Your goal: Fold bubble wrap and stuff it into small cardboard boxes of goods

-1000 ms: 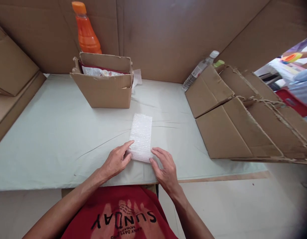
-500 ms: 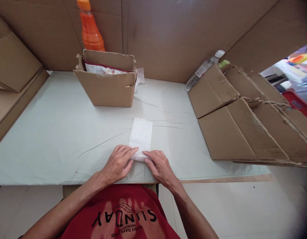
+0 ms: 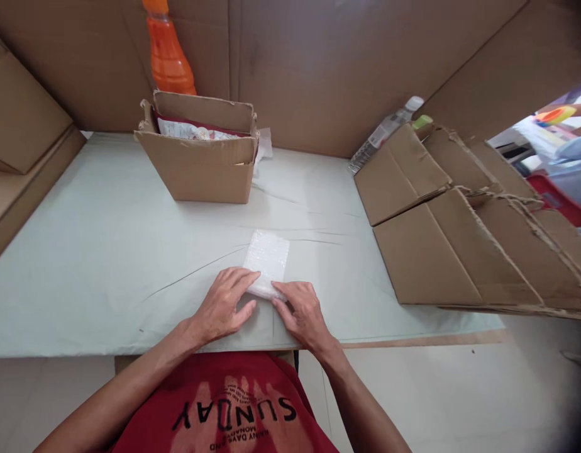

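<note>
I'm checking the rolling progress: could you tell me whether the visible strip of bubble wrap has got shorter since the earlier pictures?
Yes. The bubble wrap shows less length: both hands have advanced along it toward the cardboard box, whose position on the table is unchanged.

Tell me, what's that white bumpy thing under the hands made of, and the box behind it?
The white strip looks like bubble wrap: thin, see-through plastic with rows of small shiny bumps, though it is too small to be sure. Both the left hand and right hand press on its near end. The open box seems to be corrugated cardboard: dull brown, with creased flaps and ragged edges.
</note>
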The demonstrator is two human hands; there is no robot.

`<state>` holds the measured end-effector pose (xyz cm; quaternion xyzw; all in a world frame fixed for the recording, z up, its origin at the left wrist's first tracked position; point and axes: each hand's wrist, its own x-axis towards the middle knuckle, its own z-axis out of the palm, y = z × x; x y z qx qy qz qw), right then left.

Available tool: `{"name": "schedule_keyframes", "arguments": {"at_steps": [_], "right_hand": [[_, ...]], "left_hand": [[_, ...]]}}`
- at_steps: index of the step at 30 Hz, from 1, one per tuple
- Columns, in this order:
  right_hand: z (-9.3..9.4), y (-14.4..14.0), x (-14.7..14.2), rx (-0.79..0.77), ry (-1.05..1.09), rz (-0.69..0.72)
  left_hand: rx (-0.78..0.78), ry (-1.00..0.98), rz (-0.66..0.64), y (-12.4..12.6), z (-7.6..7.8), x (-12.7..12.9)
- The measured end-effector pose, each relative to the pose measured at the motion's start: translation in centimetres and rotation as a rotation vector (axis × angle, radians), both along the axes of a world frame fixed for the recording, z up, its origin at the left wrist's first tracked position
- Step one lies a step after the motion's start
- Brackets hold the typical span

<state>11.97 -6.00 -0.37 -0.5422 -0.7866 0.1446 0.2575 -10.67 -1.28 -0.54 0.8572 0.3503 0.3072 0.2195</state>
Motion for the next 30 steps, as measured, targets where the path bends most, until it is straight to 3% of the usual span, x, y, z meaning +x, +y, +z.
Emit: {"name": "schedule_keyframes", "arguments": {"at_steps": [4, 8, 12, 14, 17, 20, 22, 27, 30], "right_hand": [[1.0, -0.8, 0.5, -0.158, 0.081, 0.039], [1.5, -1.4, 0.3, 0.078, -0.018, -0.079], [0.6, -0.7, -0.6, 0.134, -0.119, 0.006], [0.0, 0.0, -0.8, 0.110, -0.088, -0.014], [-0.5, 0.8, -0.9, 0.027, 0.121, -0.162], [-0.2, 0.6, -1.3, -0.177, 0.372, -0.239], [0.1, 0.2, -1.6, -0.307, 0.480, -0.205], [0.5, -0.4, -1.5, -0.215, 0.515, -0.237], [0.4, 0.0, -1.0, -0.331, 0.640, -0.206]], "left_hand": [[-0.084, -0.002, -0.009, -1.0, 0.3, -0.8], [-0.086, 0.074, 0.084, -0.1, -0.1, -0.3], [-0.146, 0.062, 0.188, 0.6, -0.3, 0.1], [-0.284, -0.030, 0.271, 0.2, -0.1, -0.2], [-0.639, -0.298, 0.416, -0.9, 0.3, -0.7], [-1.000, -0.665, 0.413, -1.8, 0.7, -0.6], [-1.140, -0.828, 0.371, -1.9, 1.0, -0.1], [-1.195, -0.898, 0.347, -1.7, 1.9, 1.1], [-1.129, -0.859, 0.298, -1.9, 1.8, 1.3]]}}
